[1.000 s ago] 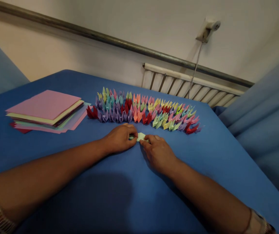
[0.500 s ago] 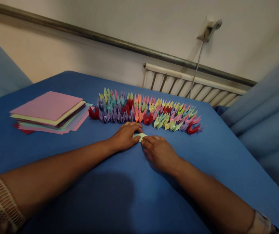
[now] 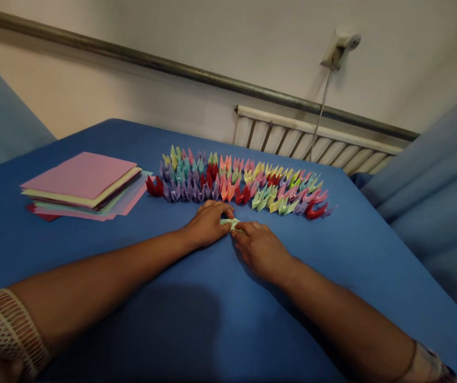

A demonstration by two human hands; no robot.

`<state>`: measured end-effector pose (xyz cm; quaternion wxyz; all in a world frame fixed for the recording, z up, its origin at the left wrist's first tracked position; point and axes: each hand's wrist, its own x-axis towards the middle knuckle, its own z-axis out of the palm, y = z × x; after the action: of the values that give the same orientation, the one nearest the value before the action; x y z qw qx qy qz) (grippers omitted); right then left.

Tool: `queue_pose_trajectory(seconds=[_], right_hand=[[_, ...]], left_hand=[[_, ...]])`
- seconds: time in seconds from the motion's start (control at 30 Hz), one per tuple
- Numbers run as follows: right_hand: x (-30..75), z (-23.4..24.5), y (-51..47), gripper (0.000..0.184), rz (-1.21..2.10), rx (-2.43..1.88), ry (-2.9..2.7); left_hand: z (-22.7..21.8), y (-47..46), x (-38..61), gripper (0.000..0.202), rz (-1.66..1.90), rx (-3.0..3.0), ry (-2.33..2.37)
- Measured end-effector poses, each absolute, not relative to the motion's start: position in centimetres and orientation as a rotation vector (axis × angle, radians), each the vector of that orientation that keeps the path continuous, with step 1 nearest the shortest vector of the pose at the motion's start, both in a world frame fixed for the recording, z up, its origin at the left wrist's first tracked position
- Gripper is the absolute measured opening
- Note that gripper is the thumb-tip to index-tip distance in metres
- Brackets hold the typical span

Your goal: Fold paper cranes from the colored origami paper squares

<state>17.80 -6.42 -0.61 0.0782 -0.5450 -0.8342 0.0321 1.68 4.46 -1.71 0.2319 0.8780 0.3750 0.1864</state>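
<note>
Between my two hands lies a small piece of pale green folded paper (image 3: 234, 224) on the blue-covered table (image 3: 228, 319). My left hand (image 3: 209, 223) has thumb and fingers closed on its left end. At the right end, my right hand (image 3: 260, 247) pinches and presses the paper with its fingertips. Most of the paper's outline is hidden under my fingers. Just beyond my hands stand rows of folded paper cranes (image 3: 227, 189) in red, purple, green, yellow, pink and blue.
A stack of coloured square paper sheets (image 3: 80, 175) sits on the left of the table. Behind the table are a radiator (image 3: 284, 135), a metal rail (image 3: 196, 74) and a wall fixture with a cord (image 3: 334, 56). A blue curtain (image 3: 431, 197) hangs at the right.
The green paper between my fingers looks narrower and more creased, with its near edge raised. Both hands have stayed almost in place; the view has shifted slightly.
</note>
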Motion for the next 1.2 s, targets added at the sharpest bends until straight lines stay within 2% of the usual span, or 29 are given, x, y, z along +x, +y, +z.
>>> queue_pose_trajectory(seconds=[0.23,0.4,1.07,1.2], right_hand=[[17.8,-0.7,-6.5,0.037,0.131,-1.628,-2.481],[17.9,-1.0,-6.6,0.038,0.125,-1.623,-2.488],[17.8,-0.8,-6.8,0.038,0.074,-1.677,-2.496],[17.9,-0.6,-6.7,0.038,0.076,-1.671,-2.489]], left_hand=[[-1.7,4.3,1.6,0.022,0.597,2.322,0.959],[-1.5,4.7,1.5,0.008,0.555,2.460,0.931],[-0.6,5.6,-0.2,0.023,0.413,2.710,0.656],[0.3,4.4,-0.5,0.020,0.396,2.802,0.601]])
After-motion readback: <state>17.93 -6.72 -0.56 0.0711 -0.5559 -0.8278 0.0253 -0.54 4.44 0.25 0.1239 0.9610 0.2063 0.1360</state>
